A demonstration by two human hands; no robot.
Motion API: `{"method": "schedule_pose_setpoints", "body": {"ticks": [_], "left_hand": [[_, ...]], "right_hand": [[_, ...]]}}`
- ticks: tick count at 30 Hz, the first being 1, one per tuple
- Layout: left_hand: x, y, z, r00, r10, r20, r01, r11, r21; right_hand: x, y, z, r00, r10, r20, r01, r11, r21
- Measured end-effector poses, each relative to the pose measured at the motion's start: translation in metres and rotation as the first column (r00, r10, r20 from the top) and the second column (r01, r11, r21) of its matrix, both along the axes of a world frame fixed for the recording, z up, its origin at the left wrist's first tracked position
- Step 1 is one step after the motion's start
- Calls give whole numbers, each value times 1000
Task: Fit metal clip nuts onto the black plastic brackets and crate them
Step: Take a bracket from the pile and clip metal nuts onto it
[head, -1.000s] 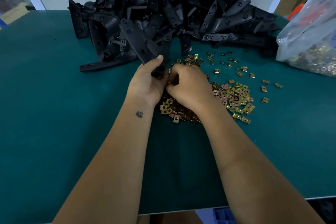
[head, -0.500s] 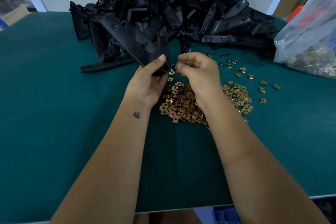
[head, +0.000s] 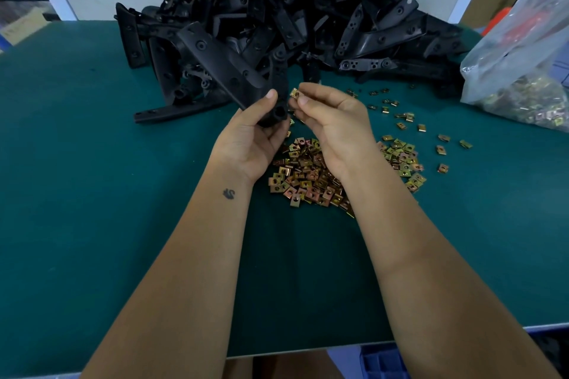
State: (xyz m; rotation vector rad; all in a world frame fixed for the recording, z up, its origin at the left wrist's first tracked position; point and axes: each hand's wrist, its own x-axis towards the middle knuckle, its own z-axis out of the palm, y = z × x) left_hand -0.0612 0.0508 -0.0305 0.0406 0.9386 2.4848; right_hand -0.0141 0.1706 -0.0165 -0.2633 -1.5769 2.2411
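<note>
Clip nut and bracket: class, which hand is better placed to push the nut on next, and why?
Probably the right hand: it already pinches a clip nut beside the bracket, whose end the left hand grips.

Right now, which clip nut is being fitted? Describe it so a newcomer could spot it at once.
Start at the big heap of black plastic brackets at the back of the green table. Just in front, the left hand grips one bracket. Beside that bracket's near end, the right hand pinches a single brass-coloured clip nut, the only one raised above the loose pile of nuts.
</note>
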Motion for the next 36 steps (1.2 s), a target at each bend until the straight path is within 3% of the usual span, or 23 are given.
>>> {"method": "schedule_pose_setpoints", "body": {"ticks": [10, 31, 36], "left_hand": [[-2, 0, -3, 1000, -17, 9, 17, 1000, 2], [2, -1, 1, 997, -67, -34, 67, 998, 7], [4, -2, 2, 987, -99, -123, 101, 995, 9]], "right_hand": [[2, 0, 4, 990, 28, 141, -37, 997, 67], [2, -2, 3, 989, 111, 97, -101, 990, -98], [2, -4, 4, 990, 134, 49, -123, 974, -188]]}}
